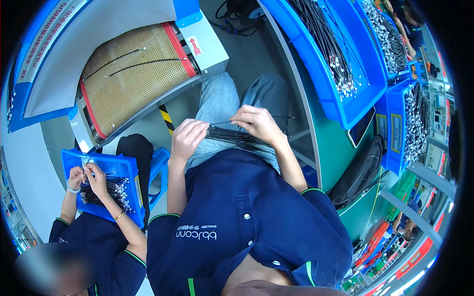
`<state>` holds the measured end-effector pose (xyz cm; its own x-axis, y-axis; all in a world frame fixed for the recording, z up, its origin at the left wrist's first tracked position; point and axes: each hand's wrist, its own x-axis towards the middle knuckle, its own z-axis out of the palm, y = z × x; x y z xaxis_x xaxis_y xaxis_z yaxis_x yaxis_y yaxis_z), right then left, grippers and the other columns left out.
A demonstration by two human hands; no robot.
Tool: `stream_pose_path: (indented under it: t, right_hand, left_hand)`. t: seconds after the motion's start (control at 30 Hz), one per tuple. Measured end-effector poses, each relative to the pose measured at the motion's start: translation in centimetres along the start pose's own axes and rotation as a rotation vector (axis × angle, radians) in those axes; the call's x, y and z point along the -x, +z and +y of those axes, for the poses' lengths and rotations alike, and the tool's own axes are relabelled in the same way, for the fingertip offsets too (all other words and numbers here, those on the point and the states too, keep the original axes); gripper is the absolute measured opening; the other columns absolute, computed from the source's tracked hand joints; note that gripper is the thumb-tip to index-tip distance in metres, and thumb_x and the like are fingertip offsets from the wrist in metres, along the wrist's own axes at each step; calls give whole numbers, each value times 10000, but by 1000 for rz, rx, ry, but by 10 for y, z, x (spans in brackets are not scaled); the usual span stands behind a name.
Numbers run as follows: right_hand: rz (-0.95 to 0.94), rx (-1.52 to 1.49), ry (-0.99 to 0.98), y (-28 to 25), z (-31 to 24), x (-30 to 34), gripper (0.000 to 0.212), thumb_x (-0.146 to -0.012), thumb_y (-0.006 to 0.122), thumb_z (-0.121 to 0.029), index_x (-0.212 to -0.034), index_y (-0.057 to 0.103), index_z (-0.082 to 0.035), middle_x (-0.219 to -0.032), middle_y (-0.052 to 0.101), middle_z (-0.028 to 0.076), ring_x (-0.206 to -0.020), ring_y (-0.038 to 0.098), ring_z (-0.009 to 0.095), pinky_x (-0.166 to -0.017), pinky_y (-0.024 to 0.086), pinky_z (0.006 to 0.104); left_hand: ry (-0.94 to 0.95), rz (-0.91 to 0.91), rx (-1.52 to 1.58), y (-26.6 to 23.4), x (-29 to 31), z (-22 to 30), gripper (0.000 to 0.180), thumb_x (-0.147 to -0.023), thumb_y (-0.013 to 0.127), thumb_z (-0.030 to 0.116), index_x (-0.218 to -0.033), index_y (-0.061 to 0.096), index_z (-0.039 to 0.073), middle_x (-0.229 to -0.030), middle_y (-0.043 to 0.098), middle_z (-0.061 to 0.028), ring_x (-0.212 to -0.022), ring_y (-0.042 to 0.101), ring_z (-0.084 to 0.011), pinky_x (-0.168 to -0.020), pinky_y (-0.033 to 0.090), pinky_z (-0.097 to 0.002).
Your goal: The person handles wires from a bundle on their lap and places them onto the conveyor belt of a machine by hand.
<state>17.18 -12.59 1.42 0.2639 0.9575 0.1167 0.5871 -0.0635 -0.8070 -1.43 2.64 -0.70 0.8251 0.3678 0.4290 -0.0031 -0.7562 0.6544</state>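
Over my lap, my left hand (189,138) and my right hand (256,123) both have their fingers pinched together. A thin black cable (220,123) runs between them, and its free end sticks out past my right hand. Across my thighs, just below it, lies a bundle of black cables (239,138) with small pale ends near my left hand. My right wrist partly covers the bundle's other end. My fingers hide the spot where the left hand grips the cable.
Ahead on the left stands a machine with a mesh conveyor belt (133,98) carrying loose cables. A co-worker's hands (94,178) work over a blue tray (140,207) of cables. To my right, blue bins (340,116) of cables and a black mesh bag (359,172) sit on a green table.
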Motion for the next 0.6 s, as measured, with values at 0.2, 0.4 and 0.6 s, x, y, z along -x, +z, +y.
stream_pose_path:
  t: [0.2, 0.4, 0.6]
  right_hand:
    - [-12, -28, 57, -4, 7, 0, 117, -782, 687, -81, -892, 688, -42, -821, 648, 81, -754, 638, 228, -664, 509, 314]
    - [66, 147, 126, -30, 25, 13, 128, -786, 682, -167, -862, 667, -66, -836, 656, 79, -791, 633, 253, -706, 508, 344]
    - [96, 114, 220, -47, 28, 21, 135, -792, 679, -147, -882, 672, -47, -815, 641, 94, -771, 626, 246, -689, 498, 333]
  left_hand:
    - [-28, -13, -76, -5, 2, -6, 138, -704, 696, 5, -833, 653, 30, -816, 653, -74, -776, 620, -243, -684, 497, -343]
    - [-182, 27, -141, -22, 17, -26, 117, -742, 690, 3, -846, 643, 28, -829, 647, -83, -802, 615, -247, -701, 489, -337]
    - [-293, 82, -193, -42, 38, -39, 130, -735, 693, 1, -849, 640, 33, -835, 651, -81, -804, 617, -249, -707, 492, -340]
